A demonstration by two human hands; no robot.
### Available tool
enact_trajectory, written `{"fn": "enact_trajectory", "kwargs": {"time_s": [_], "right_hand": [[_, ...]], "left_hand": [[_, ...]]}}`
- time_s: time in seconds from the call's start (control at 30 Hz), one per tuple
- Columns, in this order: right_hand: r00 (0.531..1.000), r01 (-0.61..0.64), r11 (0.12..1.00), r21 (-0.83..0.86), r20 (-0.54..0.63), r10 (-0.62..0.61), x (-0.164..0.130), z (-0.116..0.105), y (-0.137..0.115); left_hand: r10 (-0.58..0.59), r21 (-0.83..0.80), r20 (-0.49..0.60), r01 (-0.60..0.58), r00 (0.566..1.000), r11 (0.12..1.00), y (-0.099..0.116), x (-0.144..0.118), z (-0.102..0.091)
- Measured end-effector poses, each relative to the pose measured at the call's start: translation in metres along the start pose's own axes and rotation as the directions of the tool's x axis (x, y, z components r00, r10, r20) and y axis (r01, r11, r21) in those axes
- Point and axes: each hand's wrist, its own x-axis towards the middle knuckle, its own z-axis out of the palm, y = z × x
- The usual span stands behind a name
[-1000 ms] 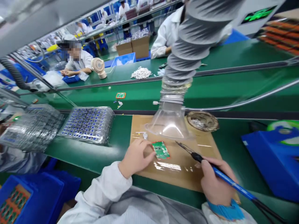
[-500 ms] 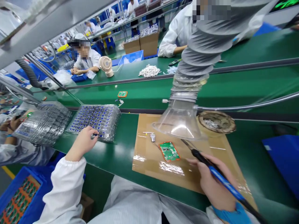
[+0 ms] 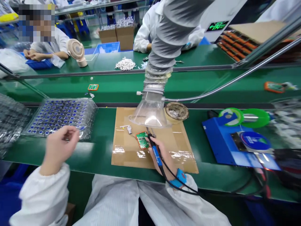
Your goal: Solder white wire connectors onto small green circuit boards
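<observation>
Glare on mat (image 3: 129,158) (blurry periphery)

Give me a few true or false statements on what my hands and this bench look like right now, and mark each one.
1. The right hand holds a blue-and-black soldering iron. True.
2. The left hand is resting on the person's lap. False: the left hand is by the clear tray stack, a small blue piece at its fingertips.
3. A green circuit board lies on the brown cardboard mat. True.
4. The cream fan stands on that mat. False: the cream fan stands on the far bench.
5. The clear funnel hood is over the mat. True.
</observation>
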Motion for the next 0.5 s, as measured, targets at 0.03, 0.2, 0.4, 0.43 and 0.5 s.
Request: {"fn": "enact_trajectory", "kwargs": {"time_s": [0.03, 0.2, 0.4, 0.43, 0.5], "right_hand": [[1.000, -0.013, 1.000, -0.012, -0.015, 0.013, -0.001, 0.002, -0.001], [0.981, -0.082, 0.997, -0.011, -0.178, 0.079, -0.009, 0.011, -0.006], [0.978, -0.060, 0.995, 0.077, -0.196, 0.074, -0.007, 0.007, -0.002], [0.980, -0.059, 0.995, 0.079, -0.187, 0.073, -0.005, 0.005, -0.003], [0.977, -0.062, 0.994, 0.093, -0.197, 0.079, -0.001, 0.003, -0.005]], "left_hand": [[0.029, -0.130, 0.013, -0.027, 0.999, 0.991, 0.014, -0.004, 0.016], [0.080, -0.636, 0.366, 0.186, 0.927, 0.749, 0.077, -0.014, 0.112], [0.231, -0.630, 0.666, 0.370, 0.709, 0.683, 0.105, -0.015, 0.179], [0.220, -0.641, 0.646, 0.364, 0.731, 0.675, 0.106, -0.015, 0.182], [0.206, -0.698, 0.589, 0.364, 0.781, 0.617, 0.106, -0.014, 0.184]]}}
